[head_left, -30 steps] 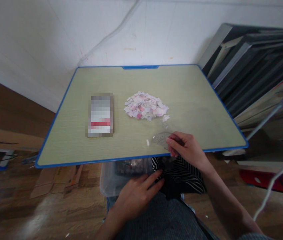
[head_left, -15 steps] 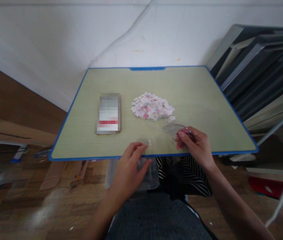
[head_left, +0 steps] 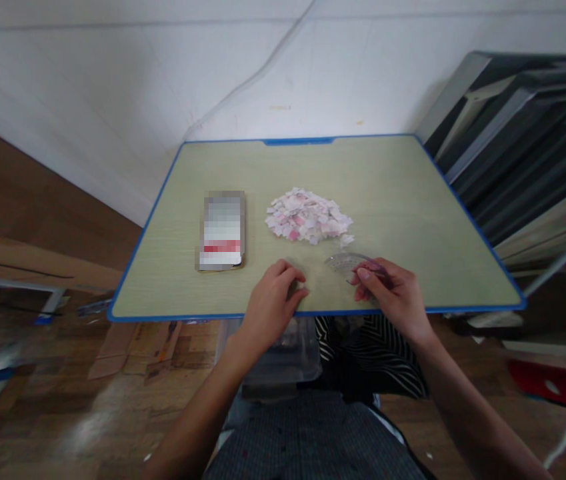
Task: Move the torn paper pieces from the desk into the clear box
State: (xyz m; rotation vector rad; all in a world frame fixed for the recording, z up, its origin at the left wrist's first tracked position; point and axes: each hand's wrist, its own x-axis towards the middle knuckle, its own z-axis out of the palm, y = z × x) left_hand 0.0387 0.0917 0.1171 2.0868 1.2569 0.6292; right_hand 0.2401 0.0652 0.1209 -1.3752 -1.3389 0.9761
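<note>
Between the thumb and fingers of my right hand is a clear protractor, its curved edge pointing left over the table. My right fingers are closed on it and hide its right part. My left hand rests at the front edge of the green table, fingers curved and thumb apart, with a gap between them. A small pale scrap near its fingertips is mostly hidden. Beyond both hands lies a heap of torn white and pink paper scraps, with one loose scrap at its right end.
A blurred-out phone-shaped object lies on the left of the table. A clear plastic bin is below the front edge. Dark flat panels lean at the right, and a white wall stands behind.
My left hand has moved forward and a little right onto the table, over the small scrap, and its fingers have curled. My right hand still holds the protractor in nearly the same place.
</note>
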